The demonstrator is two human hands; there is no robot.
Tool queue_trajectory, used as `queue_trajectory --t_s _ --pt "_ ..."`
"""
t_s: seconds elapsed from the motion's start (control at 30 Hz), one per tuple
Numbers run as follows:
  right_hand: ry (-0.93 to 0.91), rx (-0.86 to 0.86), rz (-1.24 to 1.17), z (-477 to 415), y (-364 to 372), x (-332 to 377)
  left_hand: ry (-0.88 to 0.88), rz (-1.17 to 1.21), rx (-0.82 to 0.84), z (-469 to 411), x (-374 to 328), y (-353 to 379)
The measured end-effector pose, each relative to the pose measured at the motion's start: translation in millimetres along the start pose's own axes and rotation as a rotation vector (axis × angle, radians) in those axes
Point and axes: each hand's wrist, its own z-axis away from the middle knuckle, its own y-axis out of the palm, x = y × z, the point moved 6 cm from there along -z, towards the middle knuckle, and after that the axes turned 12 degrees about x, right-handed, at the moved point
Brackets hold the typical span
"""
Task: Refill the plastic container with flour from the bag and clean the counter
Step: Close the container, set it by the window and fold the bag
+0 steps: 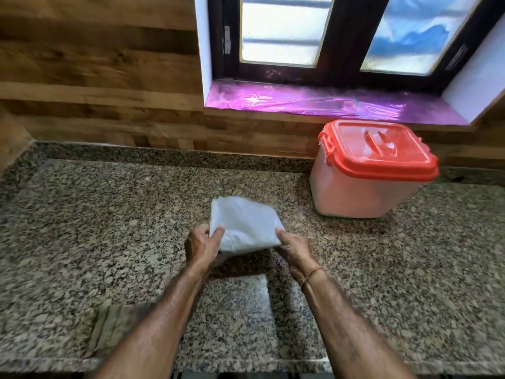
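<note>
Speckled polished granite counter (109, 214), glossy red plastic lid (377, 149), wood-plank wall (95, 64), shiny purple sill film (300, 99).

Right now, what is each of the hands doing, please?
Left hand: holding the white bag by its near left corner.
Right hand: holding the same bag's near right corner.

Both hands, left hand (202, 246) & right hand (293, 248), grip flour bag (244, 224) over counter (109, 228); container (366, 184) lidded.

White flour bag (246, 224) lies mid-counter; lidded red-topped plastic container (366, 170) stands right.
</note>
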Motion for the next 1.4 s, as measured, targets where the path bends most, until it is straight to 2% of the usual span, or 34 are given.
queue_trajectory --t_s 0.17,0.27,0.47,0.7,0.83,0.93,1.0,1.2,1.27,1.4 --pt "0.116 -0.185 0.271 19 -25 -53 -0.14 -0.028 0.002 33 54 22" --pt "0.138 -0.192 0.333 20 -34 -66 -0.247 0.032 0.071 36 79 31" --pt "0.227 -0.077 0.517 13 -36 -92 -0.377 0.185 0.11 31 99 41" --pt "0.173 -0.205 0.621 34 -36 -77 -0.348 0.231 0.115 46 120 50" --pt "0.034 -0.014 0.507 39 -28 -57 -0.256 0.357 0.085 50 97 33" --pt "-0.081 0.148 0.378 53 4 -28 -0.18 0.41 -0.015 59 85 -2" --pt "-0.161 0.229 0.419 63 34 -13 -0.128 0.453 -0.125 78 80 -34" --pt "-0.409 0.476 0.854 112 136 -22 -0.029 0.741 -0.517 192 118 -117" --pt "-0.475 0.606 0.966 146 177 -42 -0.02 0.796 -0.665 245 153 -142" --pt "-0.475 0.848 1.152 203 236 -105 -0.107 0.861 -0.899 342 240 -168"
